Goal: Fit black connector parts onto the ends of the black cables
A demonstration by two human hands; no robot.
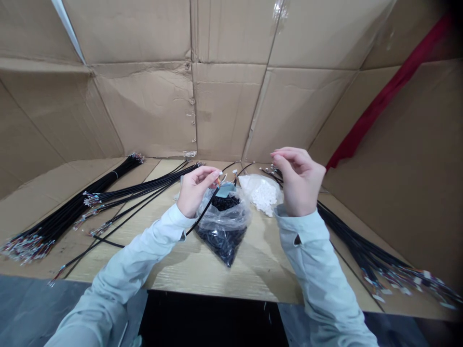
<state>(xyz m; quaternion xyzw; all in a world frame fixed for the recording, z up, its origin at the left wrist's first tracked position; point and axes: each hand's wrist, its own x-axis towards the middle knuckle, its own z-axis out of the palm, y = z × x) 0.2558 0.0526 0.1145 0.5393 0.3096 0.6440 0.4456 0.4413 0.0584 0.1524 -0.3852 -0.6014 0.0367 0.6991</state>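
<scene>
My left hand (197,189) pinches the end of a black cable (204,212), where thin coloured wires and a small white connector (220,173) show at the fingertips. Raised to the right, my right hand (301,180) has its thumb and fingertips pressed together; anything between them is too small to make out. Between the hands lies an open clear bag of small black parts (222,238). Just behind it, partly near my right wrist, is a bag of small white parts (263,193).
Bundled black cables (83,197) lie at the left, with looser cables (144,185) beside them. More cables (358,246) fan out at the right. Cardboard walls (227,111) surround the wooden table (173,274). A red strip (383,101) hangs on the right wall.
</scene>
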